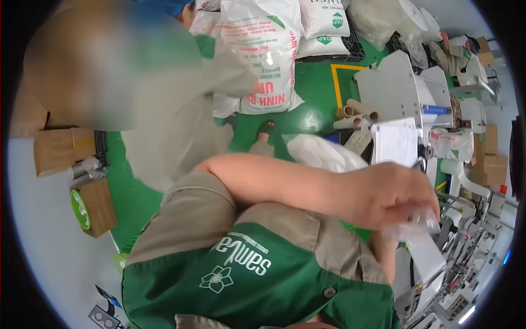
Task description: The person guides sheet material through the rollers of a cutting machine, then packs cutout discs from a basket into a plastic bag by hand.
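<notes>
My left arm crosses in front of my body to the right, and my left hand (392, 194) is closed with the fingers curled down. In its fingers is a piece of clear plastic (422, 222), blurred, so its exact kind does not show. Directly below it stands a white block-shaped part (427, 255); whether they touch cannot be told. My right forearm (384, 257) rises behind the left hand, which hides my right hand. Printed paper sheets (395, 141) lie just beyond my left hand, near a white plastic bag (323, 152).
A blurred co-worker (175, 120) stands at left, an arm at a large white printed sack (263, 60). Cardboard tubes (356, 112) lie near a grey metal cabinet (389, 82). A cluttered workbench (466, 263) runs along the right. Cardboard boxes (63, 148) are at far left.
</notes>
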Tool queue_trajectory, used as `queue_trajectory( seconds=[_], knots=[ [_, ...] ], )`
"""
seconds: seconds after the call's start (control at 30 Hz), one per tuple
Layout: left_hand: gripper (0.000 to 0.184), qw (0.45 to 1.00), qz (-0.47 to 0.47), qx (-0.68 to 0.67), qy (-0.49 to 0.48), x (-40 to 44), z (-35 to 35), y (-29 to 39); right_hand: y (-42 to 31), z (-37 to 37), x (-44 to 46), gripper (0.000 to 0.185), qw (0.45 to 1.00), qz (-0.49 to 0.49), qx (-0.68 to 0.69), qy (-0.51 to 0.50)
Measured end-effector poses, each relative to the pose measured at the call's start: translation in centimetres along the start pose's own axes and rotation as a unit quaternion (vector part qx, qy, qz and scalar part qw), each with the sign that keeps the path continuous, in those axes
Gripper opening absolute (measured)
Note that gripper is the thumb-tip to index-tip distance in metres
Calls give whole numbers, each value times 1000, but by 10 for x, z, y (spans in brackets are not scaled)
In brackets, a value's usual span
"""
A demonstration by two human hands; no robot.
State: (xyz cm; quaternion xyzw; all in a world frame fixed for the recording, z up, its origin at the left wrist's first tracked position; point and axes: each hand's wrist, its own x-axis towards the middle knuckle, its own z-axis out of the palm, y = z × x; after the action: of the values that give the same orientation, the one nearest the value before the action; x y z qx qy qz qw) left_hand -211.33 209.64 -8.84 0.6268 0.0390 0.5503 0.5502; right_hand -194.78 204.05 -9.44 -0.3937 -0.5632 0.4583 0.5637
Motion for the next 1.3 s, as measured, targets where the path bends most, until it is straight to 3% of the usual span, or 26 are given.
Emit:
queue_trajectory(
  seconds=[0.07, 0.1, 0.13, 0.17, 0.2, 0.27, 0.37, 0.4, 0.47, 0.53, 0.6, 0.63, 0.67, 0.7, 0.73, 0.77, 0.8, 0.87, 1.03, 1.07, 1.1, 1.13, 1.2, 1.23, 1.27, 1.3],
  knots=[
    [51, 996, 73, 25, 41, 21, -62, -31, 27, 8, 55, 49, 995, 24, -85, 55],
    [66, 999, -9, 25, -19, 22, -107, -45, 37, 13, 81, 53, 988, 41, -123, 81],
    [70, 996, 20, 69, 54, 21, -134, -78, 46, 22, 105, 57, 982, 64, -153, 96],
    [71, 995, -72, 35, 52, 19, -167, -107, 57, 34, 128, 61, 974, 89, -182, 101],
    [73, 986, -158, 1, 43, 16, -202, -135, 70, 45, 154, 56, 982, 111, -141, 53],
    [74, 957, -251, -135, 60, 1, -250, -196, 85, 72, 195, 43, 932, 203, -272, -126],
    [85, 927, -347, -130, -48, -21, -278, -283, 150, 92, 242, 26, 904, 305, 74, -291],
    [89, 916, -370, -137, -73, -28, -276, -292, 178, 95, 255, 27, 891, 283, 111, -336],
    [96, 873, -435, -192, -110, -40, -274, -300, 205, 108, 290, 24, 879, 275, 82, -381],
    [101, 777, -537, -317, -91, -48, -278, -290, 209, 130, 300, 21, 906, 280, 1, -317],
    [93, 762, -539, -350, -79, -52, -282, -291, 218, 147, 310, 20, 918, 274, -40, -282],
    [82, 890, -401, -200, -83, -48, -276, -299, 224, 153, 314, 20, 922, 263, -41, -279],
    [73, 966, -240, -36, -86, -45, -280, -297, 228, 155, 317, 35, 919, 283, -25, -275],
    [49, 990, -135, -13, 33, -44, -284, -294, 230, 157, 322, 43, 917, 291, -19, -274],
    [49, 991, -133, -10, 34, -44, -290, -292, 232, 159, 327, 51, 914, 299, -13, -272],
    [46, 953, -212, -211, 49, -39, -315, -267, 237, 161, 341, 52, 914, 260, 40, -309],
    [46, 871, -282, -397, 61, -35, -334, -251, 236, 162, 350, 44, 924, 245, 54, -289],
    [63, 778, -357, -509, 95, -28, -343, -248, 235, 162, 368, 30, 941, 211, 83, -251],
    [73, 901, -278, -327, -63, -12, -368, -198, 231, 138, 416, 57, 949, 272, 159, 1],
    [75, 916, -254, -294, -95, -6, -367, -194, 222, 140, 420, 57, 952, 265, 151, 1],
    [72, 932, -248, -265, -25, -1, -353, -195, 212, 145, 422, 59, 950, 238, 166, -113],
    [72, 932, -244, -266, -31, 7, -350, -197, 205, 148, 423, 60, 934, 211, 181, -225],
    [47, 922, -315, -179, -138, 22, -345, -201, 199, 153, 420, 63, 960, 201, 96, -170],
    [31, 938, -283, -185, -73, 20, -333, -208, 202, 141, 420, 66, 970, 187, 44, -146],
    [31, 939, -280, -184, -78, 20, -325, -209, 202, 129, 421, 69, 977, 172, -10, -122],
    [33, 920, -276, -274, -53, 19, -319, -207, 195, 131, 427, 69, 971, 205, -15, -118]
  ],
)
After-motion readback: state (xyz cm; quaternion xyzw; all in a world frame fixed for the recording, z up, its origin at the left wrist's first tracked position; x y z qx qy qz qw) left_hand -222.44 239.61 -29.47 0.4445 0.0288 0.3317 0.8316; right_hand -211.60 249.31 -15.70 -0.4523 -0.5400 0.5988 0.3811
